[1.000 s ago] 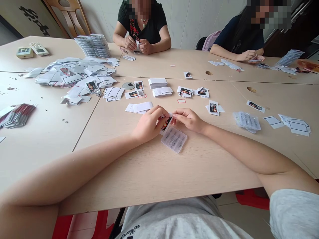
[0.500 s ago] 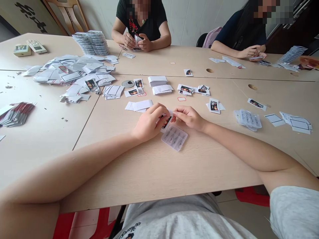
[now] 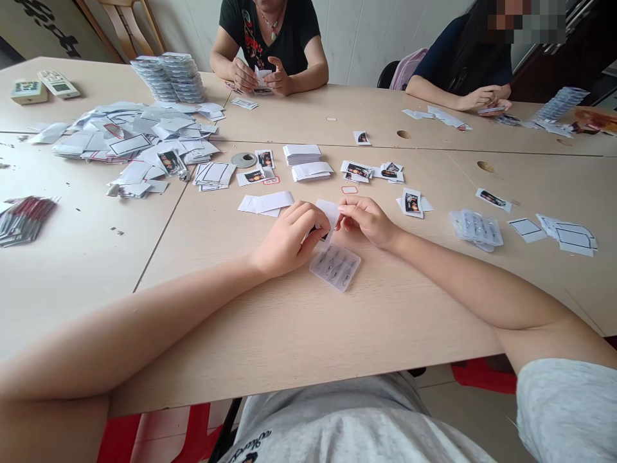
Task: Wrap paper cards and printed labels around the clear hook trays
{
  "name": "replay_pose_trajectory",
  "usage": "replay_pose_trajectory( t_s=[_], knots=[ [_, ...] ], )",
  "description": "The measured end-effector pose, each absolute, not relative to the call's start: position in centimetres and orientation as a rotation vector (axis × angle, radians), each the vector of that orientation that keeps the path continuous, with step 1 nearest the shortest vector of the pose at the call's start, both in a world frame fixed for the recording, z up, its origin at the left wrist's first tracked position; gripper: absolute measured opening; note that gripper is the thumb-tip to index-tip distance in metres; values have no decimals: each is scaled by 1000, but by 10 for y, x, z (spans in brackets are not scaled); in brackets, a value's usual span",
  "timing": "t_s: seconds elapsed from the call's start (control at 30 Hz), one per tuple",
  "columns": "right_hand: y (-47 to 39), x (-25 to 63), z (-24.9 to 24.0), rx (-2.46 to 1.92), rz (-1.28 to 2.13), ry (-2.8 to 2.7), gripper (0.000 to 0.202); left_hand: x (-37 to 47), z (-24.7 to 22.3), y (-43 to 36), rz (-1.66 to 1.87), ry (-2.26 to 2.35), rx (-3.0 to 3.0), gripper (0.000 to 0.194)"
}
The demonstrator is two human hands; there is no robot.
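My left hand is closed, its thumb and fingers pinching a small label with a dark printed picture, mostly covered by the fingers. From that label a white paper piece stands up between my hands. My right hand is closed, with thumb and forefinger pinching the right edge of this white paper. Just below the hands, a clear plastic box with small compartments lies on the table, small hook-like metal pieces showing inside.
Folded white papers, dark picture labels and a grey tape roll lie beyond my hands. More clear boxes sit at right. A heap of white packets spreads at left. Two people work across the table.
The white paper between my hands now stands up higher and covers more of the label's picture. My right hand has lifted slightly away from the box. The view has shifted a little.
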State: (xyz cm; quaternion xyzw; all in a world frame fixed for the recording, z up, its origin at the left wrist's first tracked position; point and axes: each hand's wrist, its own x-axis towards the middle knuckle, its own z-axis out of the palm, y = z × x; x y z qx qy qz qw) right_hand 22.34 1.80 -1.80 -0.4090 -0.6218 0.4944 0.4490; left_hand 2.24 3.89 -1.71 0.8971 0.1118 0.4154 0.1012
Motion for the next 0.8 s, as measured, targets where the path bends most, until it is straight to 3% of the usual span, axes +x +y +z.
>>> replay_pose_trajectory(
  t_s=[0.37, 0.8],
  knots=[
    [20, 223, -20, -959, 1290, -1280, 17, 24, -20, 29, 1241, 286, 2660, 33],
    [22, 224, -18, -970, 1337, -1120, 15, 22, -15, 25, 1171, 135, 2775, 30]
  ],
)
